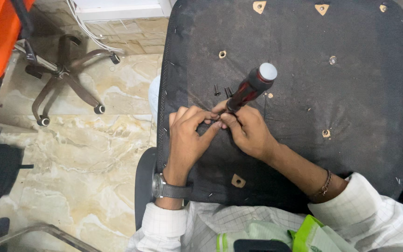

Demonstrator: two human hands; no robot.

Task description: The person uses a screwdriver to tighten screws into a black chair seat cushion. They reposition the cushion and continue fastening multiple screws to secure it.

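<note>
Gripping a black-and-red screwdriver (250,88) low on its shaft, right hand (248,133) curled tight. Left hand (187,137) half-closed, fingertips pinched at the tip. Working on an upturned chair seat underside (350,102); loose screws (223,91) just beside. Open fabric all around, edges far off.

Screwdriver (253,88) tip hidden under fingers (220,120)

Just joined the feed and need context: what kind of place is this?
Probably an office or a small repair corner in one. An upturned chair seat lies under a screwdriver, a wheeled chair base stands on the marble-look floor, and white cables run along the wall.
</note>
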